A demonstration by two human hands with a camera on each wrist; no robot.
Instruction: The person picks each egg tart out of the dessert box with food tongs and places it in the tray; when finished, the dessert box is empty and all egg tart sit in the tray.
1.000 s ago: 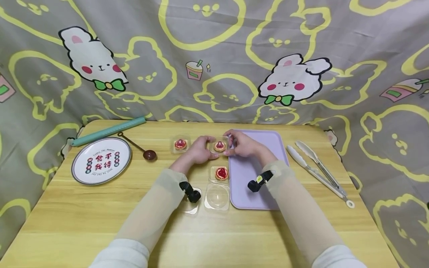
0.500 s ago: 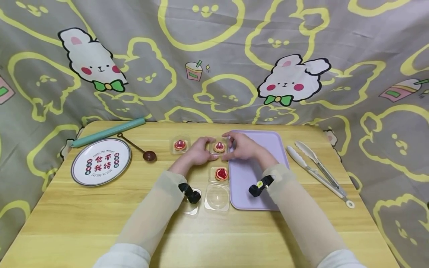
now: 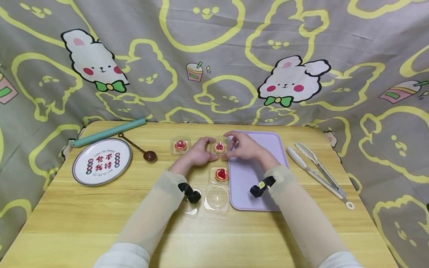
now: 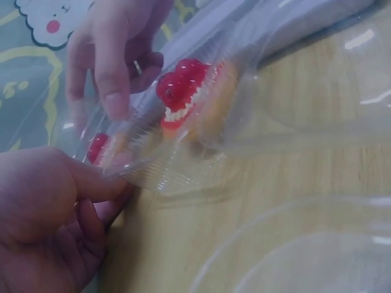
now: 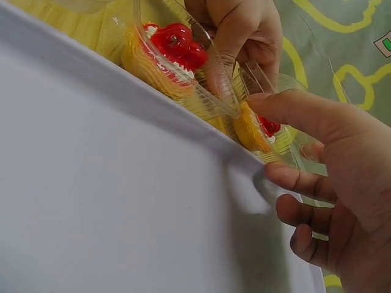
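A clear plastic box (image 3: 215, 152) with a red-topped tart (image 3: 219, 147) inside stands between my hands, beside the tray's left edge. My left hand (image 3: 201, 152) pinches its left side between thumb and fingers. At the right side, my right hand (image 3: 245, 146) grips the box with thumb and forefinger; the other fingers (image 5: 305, 213) curl loosely over the tray. Nearer me lies a second clear box holding a tart (image 3: 221, 174), with its clear lid (image 3: 217, 198) folded open toward me. A third boxed tart (image 3: 180, 145) is left of my left hand.
The lilac tray (image 3: 248, 186) lies under my right wrist, with tongs (image 3: 318, 173) right of it. Another clear plastic piece (image 3: 191, 209) is partly hidden by my left forearm. A plate (image 3: 102, 178), a brown spoon (image 3: 149, 155) and a green stick (image 3: 108, 132) lie at the left.
My right thumb has shifted slightly toward the near edge of the box. The left hand, the box and the other things stay nearly where they were.
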